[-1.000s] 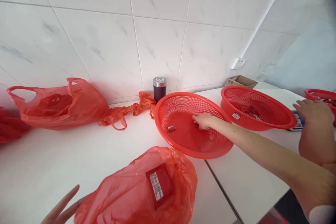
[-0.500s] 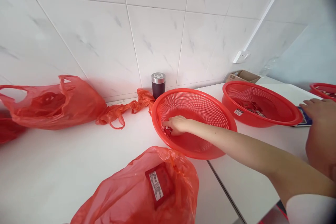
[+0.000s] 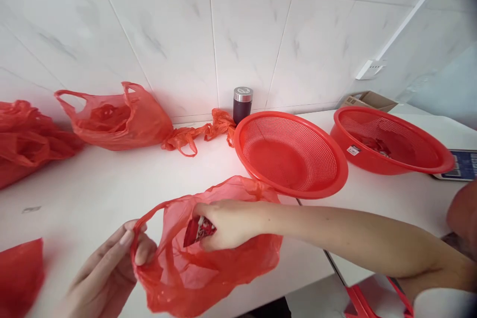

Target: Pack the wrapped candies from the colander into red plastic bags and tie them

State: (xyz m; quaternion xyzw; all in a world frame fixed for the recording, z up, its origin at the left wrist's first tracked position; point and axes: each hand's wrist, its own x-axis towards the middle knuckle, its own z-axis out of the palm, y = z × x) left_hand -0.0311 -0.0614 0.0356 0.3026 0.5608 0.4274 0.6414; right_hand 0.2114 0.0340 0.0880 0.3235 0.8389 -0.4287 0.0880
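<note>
My left hand (image 3: 115, 263) pinches the handle of a thin red plastic bag (image 3: 246, 256) near the front of the white table (image 3: 89, 194). The bag's mouth gapes toward the left. Reaching in from the right, my right hand (image 3: 227, 226) is inside that mouth and closed on a small red printed packet (image 3: 199, 228). Its fingertips are partly hidden behind the packet. Just behind the bag stands a red perforated basket (image 3: 290, 154).
Another red basket (image 3: 391, 141) holding packets stands on the right, with a blue scale (image 3: 460, 165) beside it. Red bags (image 3: 119, 119) and a dark tumbler (image 3: 242, 102) line the wall. A cardboard box (image 3: 368, 100) sits behind. Part of another person shows at the right edge.
My right hand has moved from the perforated basket down into the bag, with the packet in it. My left hand has come into view on the bag's handle, and the bag's mouth is now open.
</note>
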